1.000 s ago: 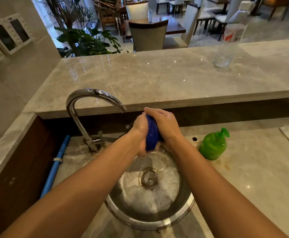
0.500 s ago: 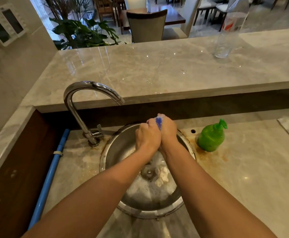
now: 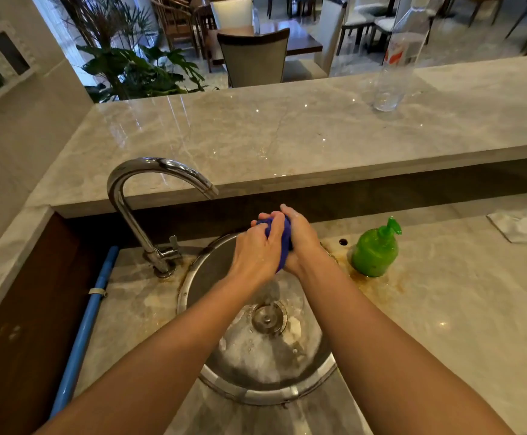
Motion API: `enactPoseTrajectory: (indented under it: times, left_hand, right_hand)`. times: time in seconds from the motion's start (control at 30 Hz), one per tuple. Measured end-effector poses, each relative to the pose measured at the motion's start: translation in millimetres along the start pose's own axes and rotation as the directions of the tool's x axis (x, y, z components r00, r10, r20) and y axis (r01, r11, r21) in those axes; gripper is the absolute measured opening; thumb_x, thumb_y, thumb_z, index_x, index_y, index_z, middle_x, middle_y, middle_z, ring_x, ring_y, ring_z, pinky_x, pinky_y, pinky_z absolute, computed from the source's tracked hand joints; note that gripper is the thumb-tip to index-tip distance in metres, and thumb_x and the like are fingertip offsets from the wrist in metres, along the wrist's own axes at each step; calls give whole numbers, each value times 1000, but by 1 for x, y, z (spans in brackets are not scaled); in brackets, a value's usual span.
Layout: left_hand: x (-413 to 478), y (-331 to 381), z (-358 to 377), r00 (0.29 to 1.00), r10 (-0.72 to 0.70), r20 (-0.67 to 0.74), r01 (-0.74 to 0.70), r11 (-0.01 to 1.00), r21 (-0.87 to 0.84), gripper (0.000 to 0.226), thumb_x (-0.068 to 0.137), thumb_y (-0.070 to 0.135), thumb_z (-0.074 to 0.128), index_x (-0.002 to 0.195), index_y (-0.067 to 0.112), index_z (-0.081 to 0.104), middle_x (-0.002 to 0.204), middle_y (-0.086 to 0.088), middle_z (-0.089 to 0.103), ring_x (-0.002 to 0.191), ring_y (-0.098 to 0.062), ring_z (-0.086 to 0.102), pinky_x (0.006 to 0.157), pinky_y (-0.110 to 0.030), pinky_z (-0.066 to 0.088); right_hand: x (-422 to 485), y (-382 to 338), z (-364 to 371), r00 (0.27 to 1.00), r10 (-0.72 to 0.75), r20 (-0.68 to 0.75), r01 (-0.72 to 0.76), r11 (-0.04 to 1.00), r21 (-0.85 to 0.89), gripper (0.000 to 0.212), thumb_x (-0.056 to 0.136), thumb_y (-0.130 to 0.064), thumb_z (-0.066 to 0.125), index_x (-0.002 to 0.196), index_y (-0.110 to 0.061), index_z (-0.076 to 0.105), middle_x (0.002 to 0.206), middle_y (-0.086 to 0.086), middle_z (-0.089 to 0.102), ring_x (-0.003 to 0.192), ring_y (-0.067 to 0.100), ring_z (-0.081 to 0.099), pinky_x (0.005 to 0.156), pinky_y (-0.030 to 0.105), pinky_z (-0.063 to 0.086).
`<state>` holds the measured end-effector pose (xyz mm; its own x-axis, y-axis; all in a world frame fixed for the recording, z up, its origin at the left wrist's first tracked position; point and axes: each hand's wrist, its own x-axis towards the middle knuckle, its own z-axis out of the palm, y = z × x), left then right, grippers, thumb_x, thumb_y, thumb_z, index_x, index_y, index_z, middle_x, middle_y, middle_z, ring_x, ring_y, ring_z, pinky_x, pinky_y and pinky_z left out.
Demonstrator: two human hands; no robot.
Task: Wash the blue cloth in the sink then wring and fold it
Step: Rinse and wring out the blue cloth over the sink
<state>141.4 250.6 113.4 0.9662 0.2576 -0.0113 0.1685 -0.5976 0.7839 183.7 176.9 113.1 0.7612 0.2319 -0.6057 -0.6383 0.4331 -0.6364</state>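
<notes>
The blue cloth (image 3: 284, 246) is bunched into a tight wad between both hands, above the back of the round steel sink (image 3: 212, 268). My left hand (image 3: 256, 249) wraps over its left side with fingers curled round it. My right hand (image 3: 301, 243) grips it from the right, fingers curled over the top. Most of the cloth is hidden inside the hands. Water streams from the wad down toward the drain (image 3: 268, 317), and foam lies in the basin.
A curved chrome faucet (image 3: 136, 196) stands left of the sink. A green soap dispenser (image 3: 375, 251) sits to the right, a white cloth (image 3: 525, 222) farther right. A clear bottle (image 3: 397, 58) stands on the raised marble counter. A blue pipe (image 3: 83, 328) runs along the left.
Both hands have kept squeezing the cloth over the sink and shifted grip; more blue shows between them now than half a second ago. The view has dipped slightly.
</notes>
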Motion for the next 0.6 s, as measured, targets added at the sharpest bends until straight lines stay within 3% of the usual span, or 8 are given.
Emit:
enactPoseTrajectory:
  times: [0.07, 0.17, 0.27, 0.37, 0.43, 0.53, 0.57, 0.6]
  left_hand:
    - [-1, -3, -7, 999, -44, -29, 40, 992, -120, 34, 93, 54, 53, 104, 22, 53, 108, -1, 61, 83, -5, 60, 68, -17, 47]
    - [-2, -6, -18, 998, -54, -27, 47, 980, -195, 94, 66, 56, 82, 139, 34, 26, 145, -2, 27, 121, -18, 50, 99, -36, 50]
    - [1, 1, -30, 919, -159, 360, 286, 898, -334, 136, 49, 39, 95, 151, 43, 5, 157, -5, 22, 134, -27, 43, 108, -46, 42]
    - [7, 10, -40, 748, -70, 660, 534, 655, -535, 97, 62, -7, 84, 143, 23, 39, 131, -14, 57, 112, -32, 65, 89, -49, 57]
    - [9, 17, -48, 697, -42, 716, 554, 664, -501, 62, 69, -17, 72, 123, 8, 56, 112, -17, 66, 101, -30, 69, 84, -44, 60]
    - [15, 18, -57, 664, -48, 746, 569, 680, -462, 43, 71, -21, 66, 106, 3, 63, 101, -20, 69, 95, -32, 71, 79, -39, 62]
    - [15, 19, -60, 660, -45, 750, 568, 683, -459, 40, 73, -24, 63, 101, 3, 64, 98, -21, 69, 93, -32, 71, 77, -38, 62]
    - [15, 21, -63, 664, -41, 747, 550, 703, -451, 36, 75, -26, 59, 96, 3, 65, 94, -21, 69, 89, -31, 71, 72, -35, 63]
  right_hand:
    - [0, -10, -3, 1000, 1, -16, -1, 1000, 29, 32, 101, -33, 53, 85, -7, 65, 84, 11, 74, 82, 27, 70, 80, 42, 58]
    - [-2, -20, -5, 999, 49, -25, -45, 990, 132, 34, 100, -39, 50, 100, -8, 63, 103, 18, 71, 93, 34, 68, 79, 48, 56]
    - [-5, -19, -1, 998, 56, 4, -56, 995, 81, 48, 95, -49, 52, 108, -5, 67, 109, 21, 71, 97, 36, 67, 78, 45, 54]
    - [-14, -22, 8, 999, 36, 28, -35, 999, -19, 46, 87, -51, 62, 96, -6, 66, 85, 14, 68, 77, 27, 66, 71, 37, 53]
    - [-19, -24, 12, 1000, -13, -21, 11, 993, -117, 36, 89, -44, 64, 97, -8, 62, 80, 10, 65, 72, 23, 63, 65, 33, 50]
    - [-31, -26, 18, 983, -185, -17, 171, 936, -307, 25, 96, -35, 56, 82, -15, 58, 70, 3, 57, 67, 18, 55, 69, 34, 48]
    - [-34, -26, 18, 947, -319, 42, 301, 832, -466, 28, 98, -33, 52, 75, -18, 56, 71, 1, 54, 70, 17, 54, 73, 37, 47]
    - [-34, -26, 18, 872, -467, 148, 442, 618, -650, 33, 100, -31, 48, 70, -19, 55, 74, 0, 53, 74, 17, 52, 77, 39, 44]
